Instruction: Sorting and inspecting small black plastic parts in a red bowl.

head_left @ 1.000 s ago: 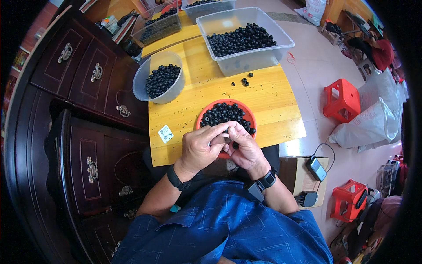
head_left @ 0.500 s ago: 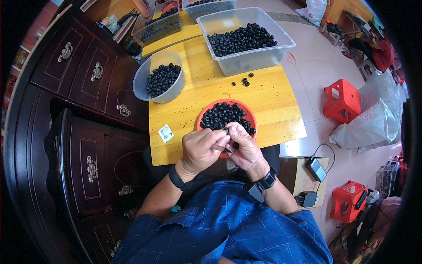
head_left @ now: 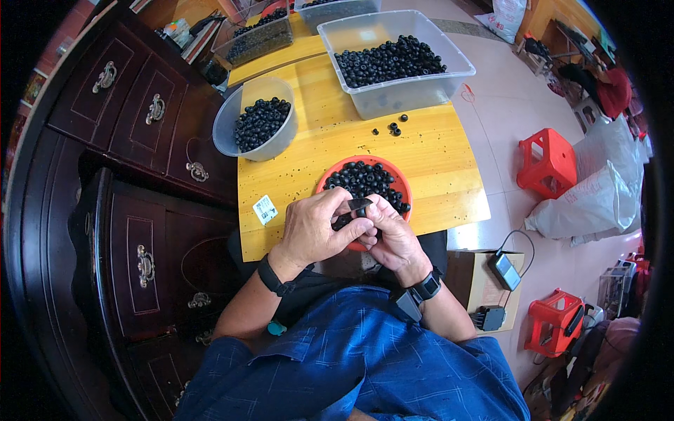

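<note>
My left hand [head_left: 311, 224] is closed around a small knife with a short, dark, pointed blade [head_left: 359, 203]; its handle is hidden in the fist. Pinched in the fingers of my right hand [head_left: 394, 241] is a small black ring-shaped part [head_left: 361, 212], touching the blade or right beside it. Both hands meet above the near rim of an orange-red bowl [head_left: 405, 184]. Many black ring-shaped parts [head_left: 359, 178] fill that bowl.
On the yellow table [head_left: 435, 154] stand a round clear tub [head_left: 223, 133] and a large clear bin [head_left: 393, 104], both holding black parts. Several loose parts [head_left: 395, 130] and a white label [head_left: 265, 210] lie there. Dark drawers [head_left: 140, 231] rise at left; red stools [head_left: 547, 161] stand right.
My left hand has turned, bringing the blade from below the fingers up to the black part. The right hand stays almost in place.
</note>
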The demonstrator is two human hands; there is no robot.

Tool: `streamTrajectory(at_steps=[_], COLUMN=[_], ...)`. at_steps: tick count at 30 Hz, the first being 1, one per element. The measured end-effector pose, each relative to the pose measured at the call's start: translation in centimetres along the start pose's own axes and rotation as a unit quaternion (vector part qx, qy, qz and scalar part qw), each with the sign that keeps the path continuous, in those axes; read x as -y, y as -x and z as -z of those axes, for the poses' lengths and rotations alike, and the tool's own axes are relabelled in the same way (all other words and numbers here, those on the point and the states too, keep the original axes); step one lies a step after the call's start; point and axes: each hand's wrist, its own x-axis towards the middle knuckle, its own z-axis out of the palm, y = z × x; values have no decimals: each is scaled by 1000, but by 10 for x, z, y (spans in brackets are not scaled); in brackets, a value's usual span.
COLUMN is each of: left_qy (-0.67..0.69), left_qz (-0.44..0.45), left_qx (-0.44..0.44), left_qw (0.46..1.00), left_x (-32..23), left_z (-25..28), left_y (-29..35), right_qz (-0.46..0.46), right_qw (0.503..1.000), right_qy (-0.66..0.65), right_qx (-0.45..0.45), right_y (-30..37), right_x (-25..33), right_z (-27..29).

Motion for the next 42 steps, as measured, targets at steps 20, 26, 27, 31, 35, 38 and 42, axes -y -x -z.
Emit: streamTrajectory(at_steps=[20, 26, 27, 31, 35, 38, 42], left_qy=[-47, 96, 122, 181, 109, 52, -15], left_qz=[-30, 11, 15, 36, 76, 132, 76], left_qx=[-7, -48, -42, -26, 52, -19, -260], left_qw=[998, 994, 992, 982, 990, 990, 962], left_x=[5, -3, 0, 7, 18, 46, 70], left_z=[-7, -3, -5, -10, 11, 38, 75], left_y=[1, -2, -1, 0, -10, -31, -61], right_qz=[-6, -30, -37, -39, -56, -74, -71], right_qw=[999, 998, 998, 998, 995, 990, 986], right_qy=[13, -34, -35, -4, -17, -63, -85], right_qx=[-43, -34, -33, -40, -84, -103, -122], right_y=[-2, -4, -5, -6, -3, 0, -1], right_x=[1, 0, 0, 0, -1, 1, 6], right_z=[-1, -2, -2, 1, 4, 5, -2])
